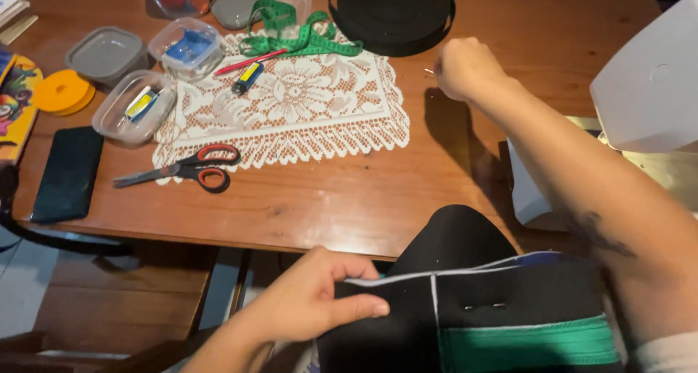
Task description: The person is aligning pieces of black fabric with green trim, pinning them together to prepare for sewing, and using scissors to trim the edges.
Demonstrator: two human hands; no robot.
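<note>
Left hand [309, 297] pinches the white-seamed edge of the black fabric piece with green band [502, 322], thumb on top. 2 pins sit just right of that pinch. Right hand [465, 67] closed on a thin metal pin [429, 71], just below the black elastic roll [392, 9], right of the white lace doily [291, 104].

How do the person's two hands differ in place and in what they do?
The left hand is low, near the body, pinching the black fabric; the right hand reaches far over the table, closed around a thin pin. Both are bare.
</note>
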